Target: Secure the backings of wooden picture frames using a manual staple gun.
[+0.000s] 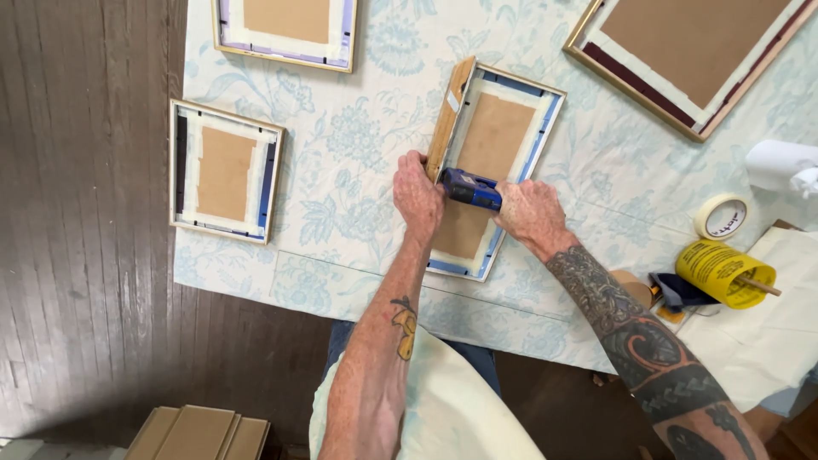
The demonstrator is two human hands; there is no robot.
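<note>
Face-down frame (492, 162) on the patterned cloth (358, 136), left edge tilted up. Left hand (417, 198) clamped on that raised wooden edge; right hand (530, 213) wrapped round a blue tool (471, 189) (a stapler or point driver, hard to tell), nose pressed toward the inner rail. Likely trouble: frame skidding on the loose cloth, tool slipping off the narrow rail, a fastener driven askew near the left fingers, or the brown backing (494, 136) dented.
</note>
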